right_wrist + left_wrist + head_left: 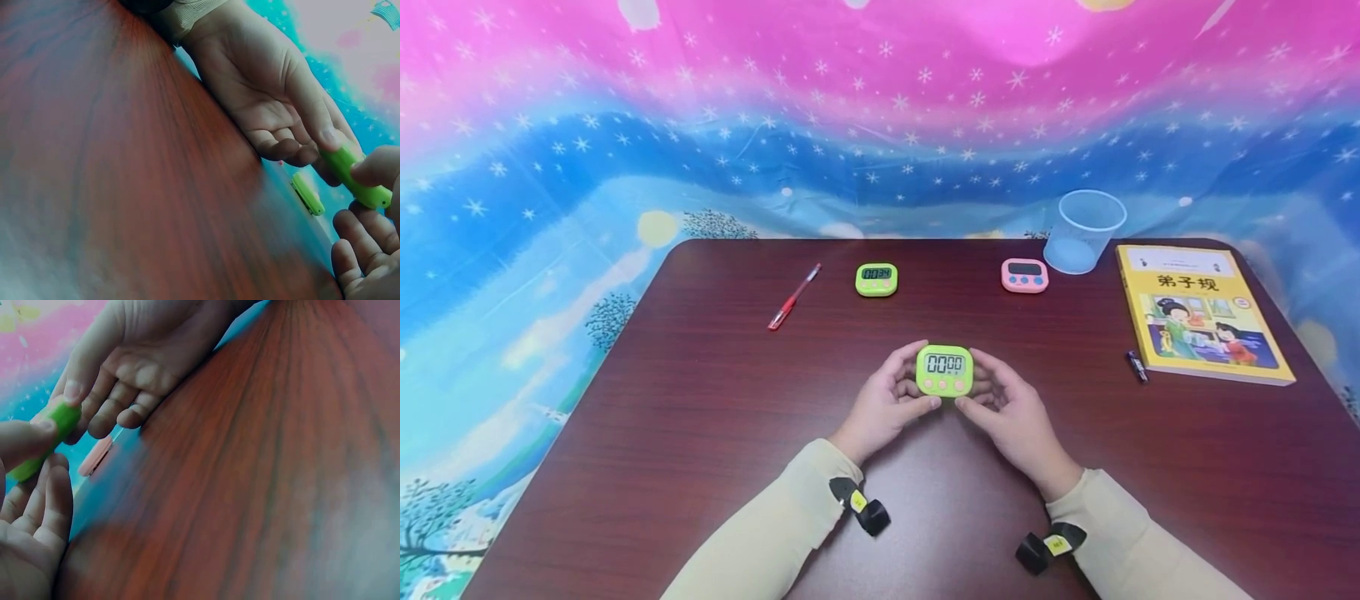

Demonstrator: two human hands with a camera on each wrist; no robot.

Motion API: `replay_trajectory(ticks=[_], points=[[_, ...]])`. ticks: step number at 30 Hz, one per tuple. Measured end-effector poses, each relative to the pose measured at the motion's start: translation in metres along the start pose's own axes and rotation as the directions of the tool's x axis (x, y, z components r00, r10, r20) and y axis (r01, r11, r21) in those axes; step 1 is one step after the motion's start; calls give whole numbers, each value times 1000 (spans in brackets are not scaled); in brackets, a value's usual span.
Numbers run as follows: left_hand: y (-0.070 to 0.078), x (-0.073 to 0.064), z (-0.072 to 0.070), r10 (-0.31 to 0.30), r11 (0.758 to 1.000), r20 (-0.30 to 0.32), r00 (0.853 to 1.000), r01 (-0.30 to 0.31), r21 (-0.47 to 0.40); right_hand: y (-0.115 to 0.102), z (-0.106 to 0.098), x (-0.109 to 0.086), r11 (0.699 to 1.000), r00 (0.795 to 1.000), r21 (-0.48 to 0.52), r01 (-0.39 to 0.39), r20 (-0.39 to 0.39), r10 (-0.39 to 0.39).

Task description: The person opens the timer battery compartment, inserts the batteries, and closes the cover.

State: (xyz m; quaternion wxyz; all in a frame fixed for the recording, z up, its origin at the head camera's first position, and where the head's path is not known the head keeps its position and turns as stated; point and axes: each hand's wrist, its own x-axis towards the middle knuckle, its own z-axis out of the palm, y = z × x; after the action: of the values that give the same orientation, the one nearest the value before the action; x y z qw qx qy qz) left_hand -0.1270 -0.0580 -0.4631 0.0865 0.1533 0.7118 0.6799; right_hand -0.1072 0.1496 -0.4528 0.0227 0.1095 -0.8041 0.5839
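Note:
A green digital timer (944,372) reading 00 00 is held up between both hands, its screen facing the head camera. My left hand (886,405) pinches its left side, thumb at the lower corner and fingers behind. On the opposite side my right hand (1017,415) pinches it the same way. In the left wrist view the timer (62,419) shows edge-on with a thumb from each hand on it. The right wrist view also shows the timer (350,170) from its edge, gripped by both hands.
Farther back lie a second green timer (876,280) reading 00 34, a pink timer (1025,276) with a blank screen and a red pen (794,297). At the right are a clear plastic cup (1084,233), a yellow book (1206,317) and a small battery (1137,367). Patterned cloth hangs behind the table.

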Motion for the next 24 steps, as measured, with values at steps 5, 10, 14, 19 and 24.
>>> replay_trajectory(ticks=[5, 10, 14, 19, 24], points=[[-1, 4, 4, 24, 990, -81, 996, -12, 139, 2, 0, 4, 999, 999, 21, -33, -26, 33], [-2, 13, 8, 70, 967, -177, 982, -24, 253, 5, -3, 14, 998, 999, -55, -36, -26, 35], [-4, 25, 11, 90, 956, -238, 967, -17, 293, 9, -5, 28, 988, 997, -141, -62, -46, 56], [-5, 44, 14, 94, 946, -288, 953, 5, 325, 14, -5, 45, 983, 991, -155, -102, -101, 87], [-4, 60, 14, 93, 907, -327, 940, 56, 418, 17, -5, 61, 982, 985, -147, -118, -142, 97]])
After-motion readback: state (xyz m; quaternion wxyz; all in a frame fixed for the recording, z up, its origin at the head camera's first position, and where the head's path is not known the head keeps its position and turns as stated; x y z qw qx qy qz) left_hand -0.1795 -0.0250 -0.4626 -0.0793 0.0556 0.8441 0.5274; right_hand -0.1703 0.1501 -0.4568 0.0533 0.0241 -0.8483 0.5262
